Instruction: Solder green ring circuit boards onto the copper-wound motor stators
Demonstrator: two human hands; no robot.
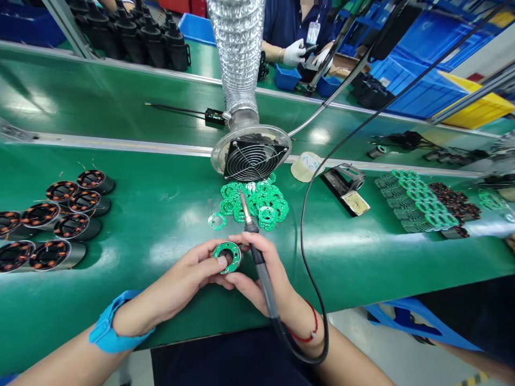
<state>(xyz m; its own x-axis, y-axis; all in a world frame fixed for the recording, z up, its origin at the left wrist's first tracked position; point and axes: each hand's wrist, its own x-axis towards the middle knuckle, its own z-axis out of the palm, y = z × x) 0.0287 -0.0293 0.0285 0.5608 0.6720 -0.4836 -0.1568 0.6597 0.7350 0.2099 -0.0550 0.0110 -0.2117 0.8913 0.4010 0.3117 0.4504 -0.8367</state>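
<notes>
The left hand (197, 273) has its grip closed on a green ring (236, 258), held above the near part of the surface (341, 262), thumb across its face. The right hand (280, 276) grips a soldering iron (262, 268), its fingertips close beside the ring; whether they touch it, I cannot tell. The iron's long axis runs forward and slightly left, so the ring lies left of the handle and nearer the body than the tip, which points toward the pile of green rings (267, 198).

Ring (227, 246) partly under left hand (195, 271), leftmost stators (9, 222) cropped, badge (313, 32) unreadable
</notes>
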